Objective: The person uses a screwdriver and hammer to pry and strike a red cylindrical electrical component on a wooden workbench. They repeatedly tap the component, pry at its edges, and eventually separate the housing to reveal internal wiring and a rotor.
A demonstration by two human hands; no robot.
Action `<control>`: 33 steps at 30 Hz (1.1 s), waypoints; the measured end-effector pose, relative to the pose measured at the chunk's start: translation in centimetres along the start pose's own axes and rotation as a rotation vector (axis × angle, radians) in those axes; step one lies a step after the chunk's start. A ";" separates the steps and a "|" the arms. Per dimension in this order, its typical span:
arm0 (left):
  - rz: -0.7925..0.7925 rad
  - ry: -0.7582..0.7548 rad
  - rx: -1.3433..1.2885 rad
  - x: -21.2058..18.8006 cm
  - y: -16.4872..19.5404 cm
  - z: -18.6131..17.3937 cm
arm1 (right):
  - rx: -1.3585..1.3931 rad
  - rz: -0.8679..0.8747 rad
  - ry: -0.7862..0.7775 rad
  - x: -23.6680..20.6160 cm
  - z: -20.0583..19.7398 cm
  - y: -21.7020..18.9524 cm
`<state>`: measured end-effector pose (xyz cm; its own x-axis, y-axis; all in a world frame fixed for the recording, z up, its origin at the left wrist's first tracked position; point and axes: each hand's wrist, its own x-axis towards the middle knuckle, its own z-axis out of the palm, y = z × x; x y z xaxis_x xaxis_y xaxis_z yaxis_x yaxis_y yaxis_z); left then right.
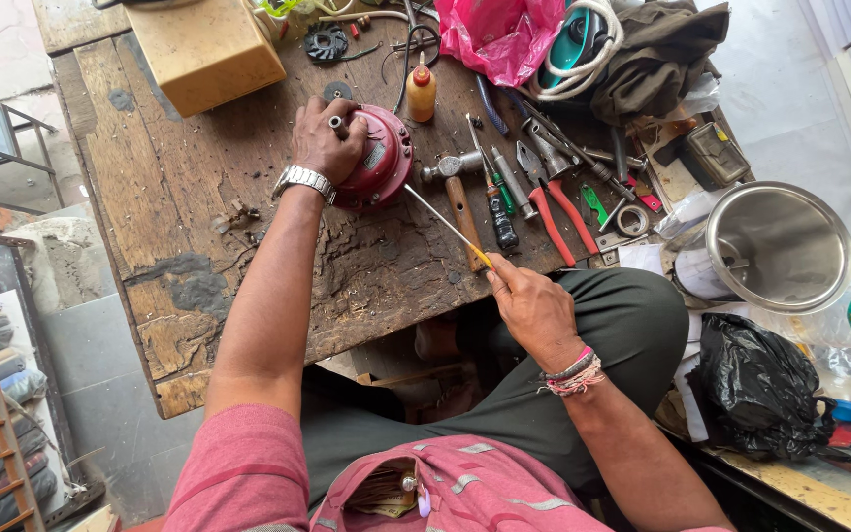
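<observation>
The left hand is closed over the top of a round red motor housing that lies on its side on the worn wooden workbench. Its fingers wrap the housing's rim, and a short metal shaft stub pokes out between them. A steel wristwatch sits on that wrist.

The right hand is curled shut around the yellow handle of a long thin-bladed screwdriver. Only the end of the handle shows past the thumb. The tool's long axis runs on a diagonal, from this hand near the bench's front edge up and to the left. Its tip meets the lower right side of the housing, just below the left hand's grip. So the housing lies ahead and to the left of the right hand, and the left hand is already on it.

Beyond the blade lies a scatter of tools: a wooden-handled hammer, red-handled pliers and a small yellow oil bottle with a red cap. Further right stands a polished steel jar, and a crumpled pink plastic bag rests at the far edge.
</observation>
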<state>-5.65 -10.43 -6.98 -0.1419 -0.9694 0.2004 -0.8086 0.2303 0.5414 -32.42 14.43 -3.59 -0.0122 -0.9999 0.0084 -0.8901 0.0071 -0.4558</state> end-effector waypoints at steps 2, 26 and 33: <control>-0.006 -0.002 -0.003 0.0 0.0 0.0 | 0.006 -0.011 0.004 -0.1 0.4 0.1; -0.235 0.094 0.091 -4.0 7.5 -2.4 | -0.345 -0.094 -0.294 11.2 -4.5 3.9; 0.077 0.318 0.045 -5.7 5.1 -1.8 | -0.308 -0.241 0.080 10.0 -3.1 2.7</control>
<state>-7.89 -3.58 -3.87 -0.0243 -0.8726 0.4878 -0.8280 0.2910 0.4793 -36.38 4.44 -2.02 0.1893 -0.9693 0.1572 -0.9666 -0.2121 -0.1440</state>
